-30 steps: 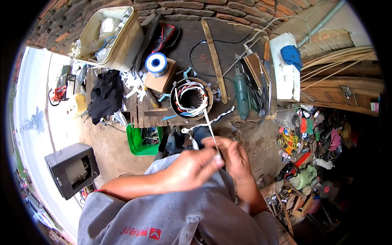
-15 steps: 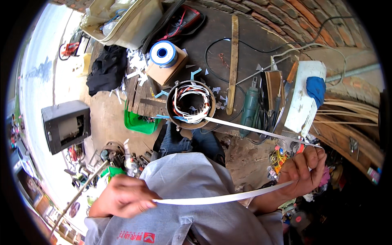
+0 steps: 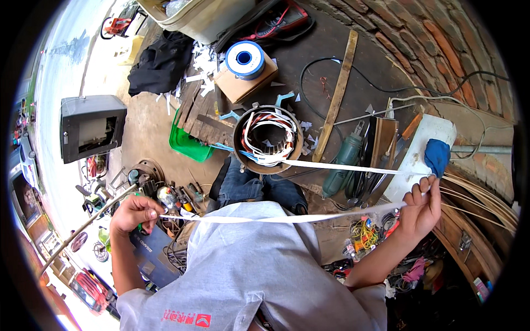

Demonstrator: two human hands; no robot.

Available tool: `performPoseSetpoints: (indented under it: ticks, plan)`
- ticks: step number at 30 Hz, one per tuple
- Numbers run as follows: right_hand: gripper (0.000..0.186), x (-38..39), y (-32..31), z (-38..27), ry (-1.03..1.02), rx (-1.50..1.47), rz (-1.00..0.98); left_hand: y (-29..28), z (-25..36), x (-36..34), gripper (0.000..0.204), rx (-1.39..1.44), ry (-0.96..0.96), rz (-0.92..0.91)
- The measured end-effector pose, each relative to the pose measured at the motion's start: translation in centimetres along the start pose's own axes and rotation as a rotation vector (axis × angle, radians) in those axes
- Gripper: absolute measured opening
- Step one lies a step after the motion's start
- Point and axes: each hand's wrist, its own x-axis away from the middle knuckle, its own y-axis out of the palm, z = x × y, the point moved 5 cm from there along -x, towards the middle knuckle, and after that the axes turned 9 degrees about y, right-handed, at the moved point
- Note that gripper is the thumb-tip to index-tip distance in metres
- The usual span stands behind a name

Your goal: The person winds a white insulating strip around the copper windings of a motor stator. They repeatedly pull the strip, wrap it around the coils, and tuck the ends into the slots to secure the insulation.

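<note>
My left hand is closed around one end of a long white tape strip at the left. My right hand pinches the same strip far out to the right, where it bends back. From there the strip runs to a round motor stator with white and red windings, which sits on the dark workbench ahead of my knees. The tape is pulled taut across my grey shirt.
A cardboard box with a blue-rimmed spool lies behind the stator. A wooden stick, a green power tool, a white container with blue cloth, a green tray, a grey box and scattered tools surround me.
A second ago both hands were together near the stator. They have since spread wide apart, drawing the white tape out into a long taut length.
</note>
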Motion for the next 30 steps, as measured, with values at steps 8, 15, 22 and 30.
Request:
performPoseSetpoints:
  ticks: [8,15,22,30]
  plan:
    - [0.035,3.8,11.8,4.8,-0.464,1.269,-0.077,13.3,7.0,-3.3,0.034,0.421,0.190,-0.700]
    - [0.039,5.3,17.7,13.7,0.235,1.070,-0.761,19.4,8.4,-6.6,0.040,1.097,0.120,-0.727]
    - [0.020,4.1,17.2,14.8,0.167,1.198,-0.576,17.0,5.5,-8.5,0.023,0.756,0.085,-0.342]
    - [0.022,4.5,18.2,13.7,-0.384,1.427,-0.653,16.2,3.5,-9.0,0.018,0.887,-0.197,-0.212]
